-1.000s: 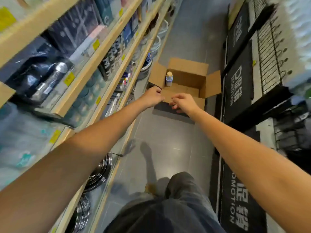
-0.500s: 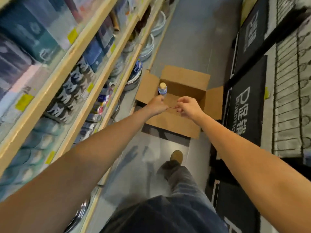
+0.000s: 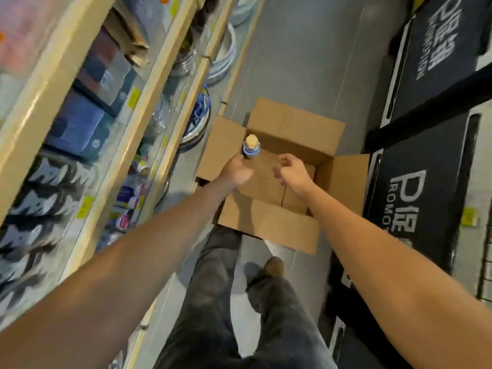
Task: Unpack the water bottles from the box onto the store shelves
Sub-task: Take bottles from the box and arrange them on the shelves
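An open cardboard box (image 3: 295,123) stands on the floor in the aisle, flaps spread. One water bottle (image 3: 251,146) with a tan cap and blue collar stands upright in its far left corner. My left hand (image 3: 236,170) hovers just on the near side of the bottle with loosely curled fingers, holding nothing I can see. Over the middle of the box, my right hand (image 3: 292,170) has half-curled fingers and is empty. The box floor looks bare apart from the bottle.
Wooden store shelves (image 3: 149,83) run along the left, packed with boxed goods, bottles and metal bowls. Black promotion stands (image 3: 415,198) line the right side. My legs and a brown shoe (image 3: 271,267) are just short of the box on the grey floor.
I have stepped closer, so the box now lies right under my hands. Both hands stay outstretched; the left has come up beside the bottle and the two have drifted apart.
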A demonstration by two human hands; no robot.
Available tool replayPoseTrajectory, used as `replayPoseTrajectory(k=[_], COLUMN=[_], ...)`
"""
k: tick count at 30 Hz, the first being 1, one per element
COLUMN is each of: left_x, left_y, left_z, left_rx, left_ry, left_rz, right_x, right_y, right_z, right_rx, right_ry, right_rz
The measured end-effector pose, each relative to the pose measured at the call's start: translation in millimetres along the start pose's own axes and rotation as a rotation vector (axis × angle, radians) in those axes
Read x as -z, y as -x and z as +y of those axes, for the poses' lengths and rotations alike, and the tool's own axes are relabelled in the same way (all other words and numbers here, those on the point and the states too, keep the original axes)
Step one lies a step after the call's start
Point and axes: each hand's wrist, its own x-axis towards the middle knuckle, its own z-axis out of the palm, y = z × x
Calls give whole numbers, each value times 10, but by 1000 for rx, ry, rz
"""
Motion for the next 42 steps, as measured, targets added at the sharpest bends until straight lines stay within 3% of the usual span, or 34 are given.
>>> replayPoseTrajectory(k=[8, 14, 25, 33, 42], left_x=[-360, -797, -1756, -1772, -1736], left_y=[-2058, -3218, -5433, -5763, -5409], left_z=[-159, -766, -2402, -2355, -2203], left_rx=[189, 303, 439, 132, 200], left_ry=[-17, 378, 627, 701, 478], left_rz=[-59, -99, 128, 188, 141], right_x=[-295, -628, -1236, -1510, -1400], right_y=[-1868, -3012, -5175, -5791, -5430], right_z=[501, 1213, 2396, 2654, 2670], right_rx=[-124, -181, -34, 174, 115], right_ry=[-33, -146, -88, -135, -169], right_rz=[50, 38, -63, -159, -183])
